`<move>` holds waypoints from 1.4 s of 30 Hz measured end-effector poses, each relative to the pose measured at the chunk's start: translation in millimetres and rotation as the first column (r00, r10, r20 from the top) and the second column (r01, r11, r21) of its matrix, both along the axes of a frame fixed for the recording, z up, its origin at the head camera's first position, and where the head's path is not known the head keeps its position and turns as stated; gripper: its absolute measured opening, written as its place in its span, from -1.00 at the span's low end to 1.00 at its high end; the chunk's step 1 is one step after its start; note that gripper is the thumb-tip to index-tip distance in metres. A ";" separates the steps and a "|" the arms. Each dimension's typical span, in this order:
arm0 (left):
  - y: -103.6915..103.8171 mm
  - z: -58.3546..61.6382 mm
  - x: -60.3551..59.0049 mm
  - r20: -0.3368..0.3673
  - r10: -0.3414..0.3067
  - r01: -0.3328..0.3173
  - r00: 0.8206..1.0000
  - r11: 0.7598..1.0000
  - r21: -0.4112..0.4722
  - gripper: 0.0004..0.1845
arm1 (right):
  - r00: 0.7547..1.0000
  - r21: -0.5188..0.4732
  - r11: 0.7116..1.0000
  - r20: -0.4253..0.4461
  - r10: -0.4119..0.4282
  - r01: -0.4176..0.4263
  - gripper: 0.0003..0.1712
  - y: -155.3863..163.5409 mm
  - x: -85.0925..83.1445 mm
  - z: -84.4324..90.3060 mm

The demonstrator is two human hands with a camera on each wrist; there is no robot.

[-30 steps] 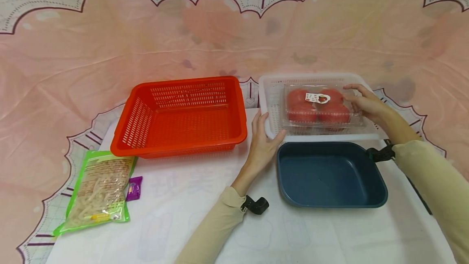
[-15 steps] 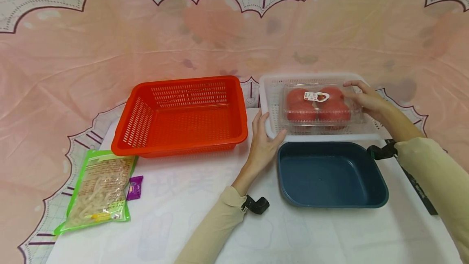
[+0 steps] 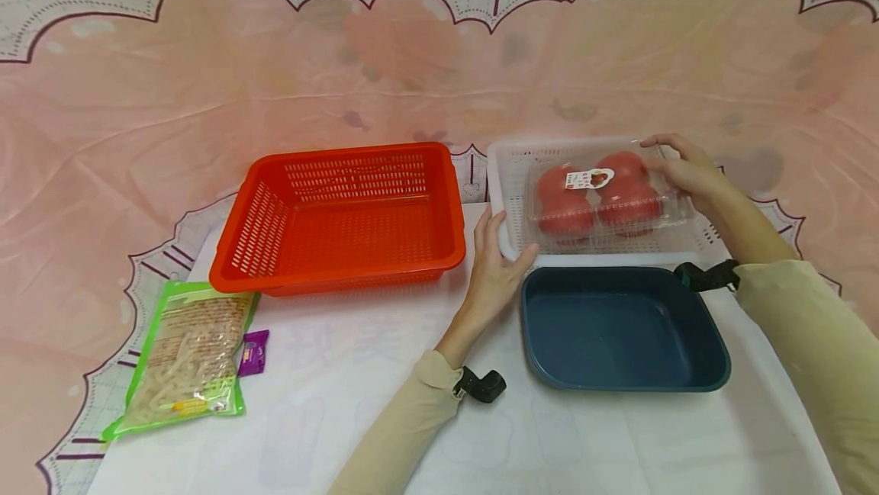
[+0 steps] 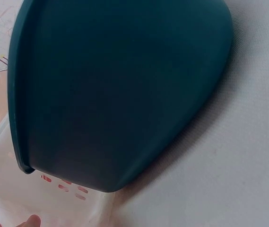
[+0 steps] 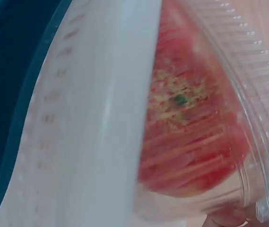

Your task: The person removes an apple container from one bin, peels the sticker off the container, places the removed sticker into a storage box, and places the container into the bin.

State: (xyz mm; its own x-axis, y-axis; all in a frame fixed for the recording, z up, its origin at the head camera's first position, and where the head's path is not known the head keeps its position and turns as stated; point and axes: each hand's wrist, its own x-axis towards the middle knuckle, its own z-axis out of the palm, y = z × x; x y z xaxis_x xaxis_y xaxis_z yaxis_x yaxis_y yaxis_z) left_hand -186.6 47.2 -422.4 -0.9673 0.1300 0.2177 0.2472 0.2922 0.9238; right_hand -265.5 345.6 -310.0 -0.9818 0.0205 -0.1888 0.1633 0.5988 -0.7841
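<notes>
In the head view my right hand (image 3: 693,171) grips the right end of a clear plastic box of tomatoes (image 3: 628,197) with a white label on its lid. The box's right end is raised and its left end sits lower, inside a white perforated basket (image 3: 604,259). Up close in the right wrist view, one tomato (image 5: 191,137) shows through the clear plastic, with a fingertip at the bottom edge. My left hand (image 3: 491,270) rests on the white basket's front left corner, fingers along the left side and thumb towards the front rim.
A dark blue basin (image 3: 625,327) stands right in front of the white basket. To the left is a red perforated basket (image 3: 357,239). A green-edged bag of pale food pieces (image 3: 185,358) and a small purple packet (image 3: 254,352) lie at the table's left.
My right hand has moved up slightly, and the right end of the tomato box has risen and tilted with it. The left hand stays at the basket corner.
</notes>
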 end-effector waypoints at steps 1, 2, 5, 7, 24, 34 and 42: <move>0.0 0.1 0.0 0.001 -0.001 0.001 1.000 1.000 0.000 -0.21 | 1.000 0.000 1.000 -0.013 -0.001 0.001 -0.63 -2.3 0.2 1.3; 0.0 0.2 0.0 0.003 -0.001 0.001 1.000 1.000 0.001 -0.21 | 1.000 0.006 1.000 -0.025 -0.004 0.004 -0.60 -4.6 0.8 2.7; 0.0 0.7 -0.1 0.008 -0.002 0.002 1.000 1.000 0.002 -0.21 | 0.998 0.027 1.000 -0.058 -0.008 0.010 -0.47 -11.4 2.9 7.4; -0.1 0.9 -0.1 0.012 -0.003 0.003 1.000 1.000 0.003 -0.20 | 0.998 0.058 0.998 -0.064 -0.016 0.020 -0.40 -15.0 4.1 11.4; 0.3 -0.7 -0.4 0.006 -0.001 0.001 1.000 1.000 0.009 -0.22 | 0.994 0.106 0.992 -0.085 -0.066 0.075 -0.36 -14.8 7.5 17.7; 0.2 -0.4 -0.4 0.008 0.007 -0.007 1.000 1.000 0.005 -0.22 | 0.990 0.035 0.998 -0.136 -0.045 0.051 -0.51 -6.8 9.5 8.6; 0.6 -0.1 -0.7 -0.002 0.006 -0.006 1.000 1.000 0.009 -0.22 | 0.989 -0.171 0.985 -0.139 -0.057 0.033 -0.74 7.2 13.4 -3.7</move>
